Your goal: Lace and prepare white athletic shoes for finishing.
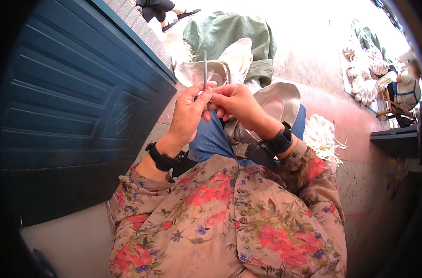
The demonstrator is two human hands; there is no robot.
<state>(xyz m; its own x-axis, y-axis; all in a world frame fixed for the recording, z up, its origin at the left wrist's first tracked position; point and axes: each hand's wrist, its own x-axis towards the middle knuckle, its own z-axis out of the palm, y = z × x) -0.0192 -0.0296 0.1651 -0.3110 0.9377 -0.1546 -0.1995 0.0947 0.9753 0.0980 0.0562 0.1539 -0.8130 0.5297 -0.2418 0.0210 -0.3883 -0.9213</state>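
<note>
My left hand (187, 113) is closed around a thin grey metal rod (205, 65), which points up and away from me between thumb and fingers. Close against it, my right hand (238, 103) has thumb and fingers pinched together near the rod's lower end. Whatever lies between those fingertips is too small and hidden to name. Just beyond my hands lies a white rounded piece (182, 73) with a pinkish inside. A similar pale piece (289, 95) is to the right, beside my right wrist. Both hands are above my jeans-covered legs (211, 139).
A dark blue panelled door (58, 92) stands close on my left. Ahead lies a green cloth (229, 30). Bundles of white fabric (319, 134) are on the floor at right, with more white bundles (363, 85) farther off near a seated person (407, 88). Another person's legs (157, 9) show at top left.
</note>
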